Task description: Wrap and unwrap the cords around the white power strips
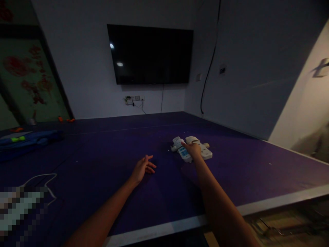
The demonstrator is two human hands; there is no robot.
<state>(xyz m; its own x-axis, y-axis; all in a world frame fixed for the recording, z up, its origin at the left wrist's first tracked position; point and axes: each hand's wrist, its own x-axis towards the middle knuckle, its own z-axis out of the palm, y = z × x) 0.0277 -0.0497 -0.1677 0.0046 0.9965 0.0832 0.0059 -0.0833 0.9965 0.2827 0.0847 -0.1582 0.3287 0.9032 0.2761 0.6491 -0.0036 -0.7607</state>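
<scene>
My right hand (193,150) reaches over a small cluster of white plug-and-socket pieces on the purple surface. It grips a white power strip (184,154) with a blue label, the thumb lying across its top and the other fingers mostly hidden. Touching it on the right is another white socket block (206,153) with dark holes. A white plug-like piece (177,140) sits at the far left of the cluster, and a cream piece (191,139) lies behind my hand. My left hand (142,168) is open just above the surface, left of the cluster, holding nothing.
The purple surface (102,144) has a pale front edge (164,230). Blue cloth (38,140) lies at the left, near a white cable (42,175) and a blurred-out object (20,209). A television (154,55) hangs on the back wall above wall sockets (137,98).
</scene>
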